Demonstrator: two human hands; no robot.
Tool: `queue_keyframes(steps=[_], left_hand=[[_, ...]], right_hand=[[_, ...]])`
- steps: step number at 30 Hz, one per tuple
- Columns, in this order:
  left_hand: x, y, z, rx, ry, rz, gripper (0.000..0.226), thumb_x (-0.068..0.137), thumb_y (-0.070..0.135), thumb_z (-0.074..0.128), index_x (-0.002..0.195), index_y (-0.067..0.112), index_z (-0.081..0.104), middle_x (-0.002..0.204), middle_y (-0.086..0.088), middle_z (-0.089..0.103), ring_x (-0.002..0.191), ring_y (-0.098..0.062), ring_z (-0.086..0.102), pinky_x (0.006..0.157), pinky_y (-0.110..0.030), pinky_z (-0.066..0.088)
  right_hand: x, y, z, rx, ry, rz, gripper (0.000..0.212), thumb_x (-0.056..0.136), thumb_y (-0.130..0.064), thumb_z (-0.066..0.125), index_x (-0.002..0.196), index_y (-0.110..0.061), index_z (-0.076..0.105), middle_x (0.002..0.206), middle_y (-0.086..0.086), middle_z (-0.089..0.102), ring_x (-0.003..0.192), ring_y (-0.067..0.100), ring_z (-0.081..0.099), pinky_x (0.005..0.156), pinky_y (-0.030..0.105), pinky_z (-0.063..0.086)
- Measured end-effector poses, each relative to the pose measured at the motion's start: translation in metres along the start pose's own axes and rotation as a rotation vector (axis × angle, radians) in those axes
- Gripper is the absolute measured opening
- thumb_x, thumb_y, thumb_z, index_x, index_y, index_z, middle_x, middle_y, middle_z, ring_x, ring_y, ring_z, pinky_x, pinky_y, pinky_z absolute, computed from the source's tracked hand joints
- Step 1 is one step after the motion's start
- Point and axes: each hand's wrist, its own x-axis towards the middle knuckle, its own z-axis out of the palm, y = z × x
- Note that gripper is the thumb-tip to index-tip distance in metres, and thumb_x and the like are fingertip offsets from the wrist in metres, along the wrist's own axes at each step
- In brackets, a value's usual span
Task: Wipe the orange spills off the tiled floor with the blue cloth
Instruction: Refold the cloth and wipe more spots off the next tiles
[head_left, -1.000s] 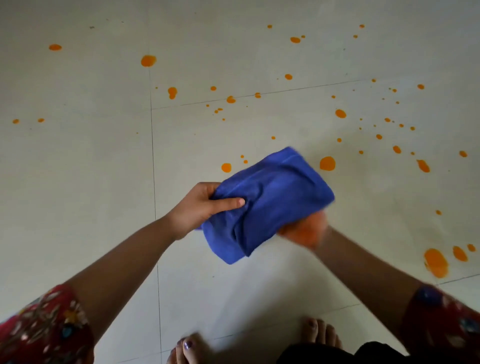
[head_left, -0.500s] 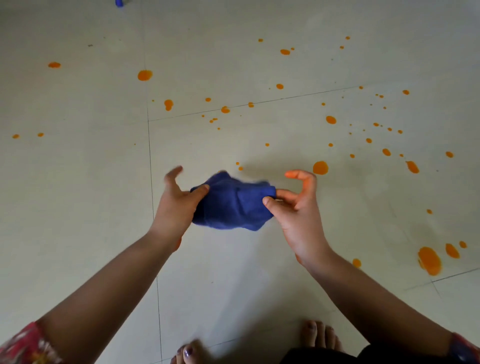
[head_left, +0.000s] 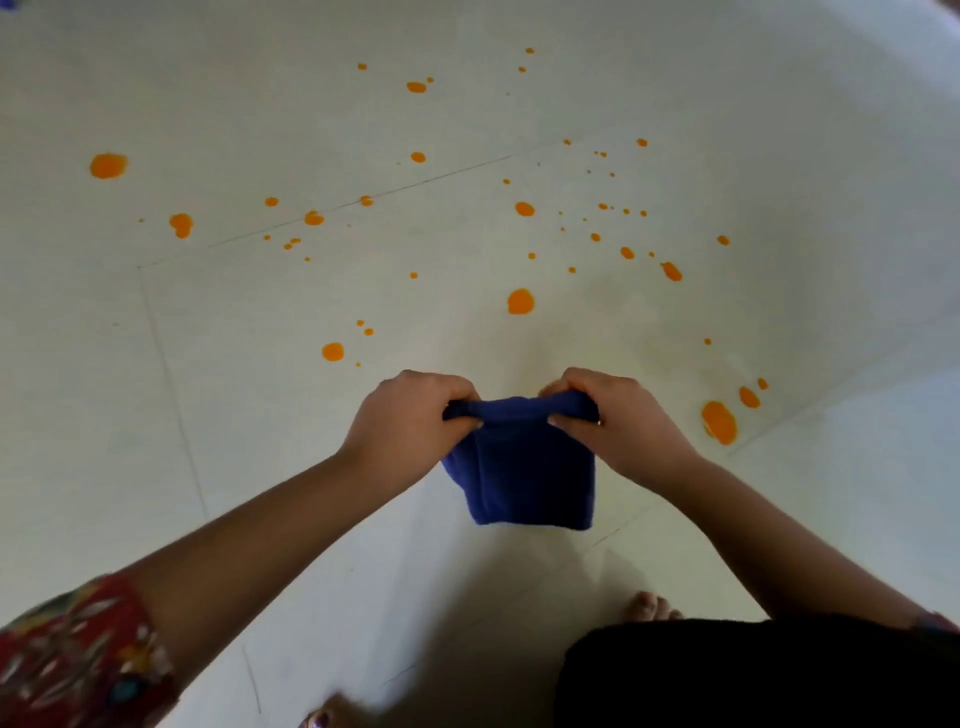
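At far left a red patterned sleeve (head_left: 67, 654) covers the upper arm; beyond it the tiled floor (head_left: 104, 415) carries a large orange drop (head_left: 108, 166) and a scatter of smaller ones. The left hand (head_left: 410, 415) has its fingers clenched on the top-left edge of the blue cloth (head_left: 524, 467); the cloth hangs folded between both hands, held up off the floor and touching no spill. The right hand (head_left: 608, 415) has its fingers pinched shut on the top-right edge. Just ahead of the hands lies a round orange spot (head_left: 520, 301); at right sits the biggest orange puddle (head_left: 719, 422).

None of the spills looks wiped yet. The risks, as I judge them: a thick folded pad may push wet drops into streaks rather than lift them; the bare toes (head_left: 649, 605) stand near the work, so stepping forward could track orange about; tiny specks at far right are easily missed.
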Motion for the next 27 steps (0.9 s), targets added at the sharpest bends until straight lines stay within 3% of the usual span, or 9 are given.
queue_keyframes(steps=[2, 5, 7, 10, 13, 15, 18, 23, 27], left_hand=[[0.01, 0.015, 0.006, -0.007, 0.038, 0.074, 0.018, 0.084, 0.021, 0.056, 0.09, 0.032, 0.069, 0.084, 0.012, 0.068, 0.077, -0.011, 0.061, 0.07, -0.031, 0.05], [0.016, 0.031, 0.021, -0.027, 0.102, 0.262, 0.015, 0.083, 0.025, 0.059, 0.092, 0.028, 0.07, 0.083, 0.007, 0.068, 0.074, -0.015, 0.062, 0.066, -0.033, 0.05], [0.014, 0.035, 0.04, -0.058, -0.003, 0.333, 0.018, 0.082, 0.029, 0.06, 0.097, 0.026, 0.07, 0.087, 0.005, 0.069, 0.078, -0.018, 0.064, 0.067, -0.036, 0.052], [0.007, 0.03, 0.071, -0.006, -0.248, 0.295, 0.04, 0.083, 0.034, 0.065, 0.123, 0.031, 0.061, 0.119, 0.012, 0.065, 0.109, -0.01, 0.058, 0.09, -0.03, 0.049], [0.015, 0.016, 0.079, 0.015, -0.242, 0.227, 0.043, 0.088, 0.033, 0.061, 0.131, 0.03, 0.055, 0.134, 0.014, 0.055, 0.124, -0.008, 0.049, 0.098, -0.026, 0.042], [0.031, 0.009, 0.078, 0.04, -0.21, 0.177, 0.038, 0.089, 0.033, 0.06, 0.127, 0.029, 0.058, 0.13, 0.013, 0.057, 0.12, -0.01, 0.052, 0.097, -0.028, 0.043], [0.052, 0.004, 0.081, 0.091, -0.245, 0.102, 0.034, 0.09, 0.035, 0.058, 0.123, 0.028, 0.06, 0.126, 0.009, 0.059, 0.115, -0.014, 0.056, 0.095, -0.032, 0.045], [0.077, -0.007, 0.101, 0.238, -0.36, 0.077, 0.051, 0.094, 0.037, 0.053, 0.142, 0.023, 0.042, 0.155, 0.002, 0.031, 0.141, -0.018, 0.029, 0.11, -0.034, 0.032], [0.103, -0.009, 0.133, 0.276, -0.251, 0.073, 0.061, 0.098, 0.041, 0.044, 0.151, 0.023, 0.021, 0.162, 0.0, 0.002, 0.149, -0.021, 0.005, 0.118, -0.04, 0.016]], right_hand=[[-0.004, 0.008, -0.016, -0.001, 0.091, 0.008, 0.018, 0.086, -0.013, 0.061, 0.093, -0.029, 0.061, 0.084, -0.012, 0.068, 0.076, 0.012, 0.062, 0.072, 0.033, 0.05], [-0.017, 0.026, -0.041, -0.022, 0.106, -0.053, 0.027, 0.083, -0.003, 0.065, 0.095, -0.026, 0.063, 0.085, -0.014, 0.067, 0.076, 0.007, 0.061, 0.074, 0.027, 0.049], [-0.028, 0.045, -0.05, -0.064, -0.067, 0.0, 0.032, 0.084, -0.001, 0.064, 0.103, -0.027, 0.064, 0.101, -0.013, 0.067, 0.09, 0.007, 0.062, 0.085, 0.03, 0.05], [-0.044, 0.076, -0.044, -0.077, -0.433, 0.184, 0.045, 0.087, -0.003, 0.061, 0.12, -0.032, 0.06, 0.13, -0.015, 0.054, 0.12, 0.004, 0.048, 0.103, 0.022, 0.036], [-0.031, 0.092, -0.008, -0.052, -0.148, 0.247, 0.04, 0.095, -0.018, 0.053, 0.131, -0.036, 0.052, 0.144, -0.011, 0.044, 0.132, 0.011, 0.042, 0.107, 0.027, 0.034], [-0.011, 0.096, 0.032, -0.17, 0.036, 0.263, 0.045, 0.098, -0.035, 0.045, 0.142, -0.039, 0.038, 0.155, -0.004, 0.029, 0.143, 0.024, 0.028, 0.114, 0.041, 0.029], [0.002, 0.1, 0.097, -0.378, -0.061, 0.197, 0.06, 0.096, -0.06, 0.029, 0.15, -0.046, 0.008, 0.163, -0.002, -0.006, 0.147, 0.037, -0.009, 0.113, 0.066, 0.007], [-0.046, 0.138, 0.125, -0.489, -0.132, -0.036, 0.06, 0.097, -0.061, 0.022, 0.151, -0.044, 0.003, 0.163, -0.005, 0.002, 0.148, 0.036, -0.008, 0.111, 0.068, 0.006], [-0.05, 0.18, 0.099, -0.405, 0.023, 0.128, 0.059, 0.089, -0.069, 0.032, 0.142, -0.042, 0.034, 0.156, 0.0, 0.027, 0.147, 0.032, 0.011, 0.109, 0.063, 0.02]])
